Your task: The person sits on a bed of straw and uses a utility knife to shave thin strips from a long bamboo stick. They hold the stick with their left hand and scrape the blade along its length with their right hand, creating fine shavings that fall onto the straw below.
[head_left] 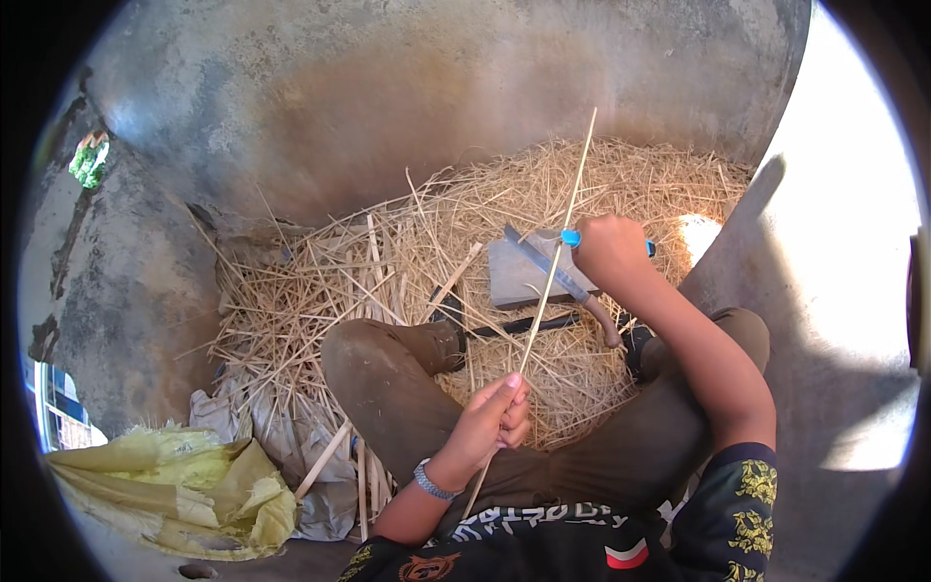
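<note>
A long, thin, pale strip [542,308], apparently split bamboo, slants across my lap and points up and away. My left hand [488,423] is closed round its lower part, thumb on top, and the tail runs down toward my shirt. In my right fist [611,250] is a small tool with a blue end [570,237] and a dark end showing on the other side. The blue end meets the strip or lies right beside it; which one I cannot tell. Beneath, a knife [531,254] with a curved wooden handle rests across a grey block [504,274].
Straw-like shavings [669,179] cover the ground between my bent legs and the concrete wall [388,107]. Wider split strips [376,262] lie to the left. A crumpled yellow sack [184,485] sits at the lower left. Another curved wall [766,252] stands at right.
</note>
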Demonstrator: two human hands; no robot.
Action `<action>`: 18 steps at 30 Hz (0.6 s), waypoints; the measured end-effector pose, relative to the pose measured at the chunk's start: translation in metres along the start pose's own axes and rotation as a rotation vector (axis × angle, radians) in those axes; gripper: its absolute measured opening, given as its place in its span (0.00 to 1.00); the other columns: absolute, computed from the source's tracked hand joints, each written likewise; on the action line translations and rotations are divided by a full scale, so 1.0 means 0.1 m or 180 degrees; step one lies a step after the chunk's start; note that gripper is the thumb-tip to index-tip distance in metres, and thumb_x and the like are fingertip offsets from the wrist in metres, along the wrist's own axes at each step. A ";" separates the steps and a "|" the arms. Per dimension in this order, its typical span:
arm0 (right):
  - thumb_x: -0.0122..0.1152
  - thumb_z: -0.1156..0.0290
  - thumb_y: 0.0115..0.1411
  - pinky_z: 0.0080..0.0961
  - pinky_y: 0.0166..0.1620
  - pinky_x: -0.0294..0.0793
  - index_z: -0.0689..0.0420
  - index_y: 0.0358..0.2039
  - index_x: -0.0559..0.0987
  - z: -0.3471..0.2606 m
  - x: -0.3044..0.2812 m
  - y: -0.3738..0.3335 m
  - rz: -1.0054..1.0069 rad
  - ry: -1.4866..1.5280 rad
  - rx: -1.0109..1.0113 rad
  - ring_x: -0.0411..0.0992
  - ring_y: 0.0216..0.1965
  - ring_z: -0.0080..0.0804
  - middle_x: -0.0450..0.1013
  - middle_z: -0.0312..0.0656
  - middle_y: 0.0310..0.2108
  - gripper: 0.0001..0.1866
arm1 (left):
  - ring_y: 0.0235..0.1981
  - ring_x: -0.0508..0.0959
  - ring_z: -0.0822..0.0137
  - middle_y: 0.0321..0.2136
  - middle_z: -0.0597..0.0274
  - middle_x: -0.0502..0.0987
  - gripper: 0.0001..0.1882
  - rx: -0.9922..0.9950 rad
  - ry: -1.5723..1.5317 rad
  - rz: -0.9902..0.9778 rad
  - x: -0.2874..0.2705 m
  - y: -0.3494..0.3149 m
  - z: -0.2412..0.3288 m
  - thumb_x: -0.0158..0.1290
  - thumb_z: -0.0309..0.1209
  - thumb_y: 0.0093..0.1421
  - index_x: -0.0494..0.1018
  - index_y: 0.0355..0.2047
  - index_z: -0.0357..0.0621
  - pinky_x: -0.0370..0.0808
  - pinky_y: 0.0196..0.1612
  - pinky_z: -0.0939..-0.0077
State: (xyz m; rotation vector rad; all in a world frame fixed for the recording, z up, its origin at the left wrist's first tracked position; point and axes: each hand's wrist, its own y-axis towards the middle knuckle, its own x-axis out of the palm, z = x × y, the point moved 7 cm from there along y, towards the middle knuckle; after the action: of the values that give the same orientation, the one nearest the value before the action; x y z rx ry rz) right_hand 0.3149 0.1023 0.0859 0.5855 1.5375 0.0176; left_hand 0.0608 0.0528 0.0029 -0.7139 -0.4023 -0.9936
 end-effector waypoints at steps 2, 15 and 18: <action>0.58 0.72 0.50 0.38 0.28 0.78 0.56 0.22 0.83 -0.18 0.06 -0.05 -0.0190 0.0073 -0.0145 0.80 0.24 0.46 0.78 0.49 0.21 0.06 | 0.12 0.50 0.80 0.14 0.75 0.52 0.18 -0.0002 -0.0063 0.0074 -0.05 0.01 0.01 0.35 0.44 0.76 0.60 0.30 0.49 0.47 0.16 0.81; 0.56 0.73 0.58 0.33 0.21 0.75 0.56 0.19 0.79 -0.52 0.08 -0.33 0.0192 0.0128 -0.0783 0.78 0.19 0.41 0.77 0.44 0.17 0.11 | 0.12 0.51 0.80 0.14 0.74 0.52 0.20 0.0327 0.0445 0.0384 -0.12 0.03 0.04 0.37 0.47 0.75 0.60 0.30 0.49 0.49 0.15 0.82; 0.58 0.72 0.57 0.34 0.23 0.77 0.56 0.19 0.80 -0.51 0.15 -0.26 0.0214 0.0077 -0.0691 0.80 0.21 0.41 0.78 0.44 0.19 0.10 | 0.12 0.51 0.80 0.14 0.74 0.52 0.20 0.0367 0.0523 0.0488 -0.12 0.03 0.02 0.37 0.48 0.75 0.60 0.30 0.49 0.49 0.15 0.82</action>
State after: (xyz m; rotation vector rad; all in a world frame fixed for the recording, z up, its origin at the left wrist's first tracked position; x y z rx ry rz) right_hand 0.2588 0.1035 0.0662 0.4647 1.5153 0.2408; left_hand 0.0579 0.0624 -0.0044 -0.5461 -0.2551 -0.8697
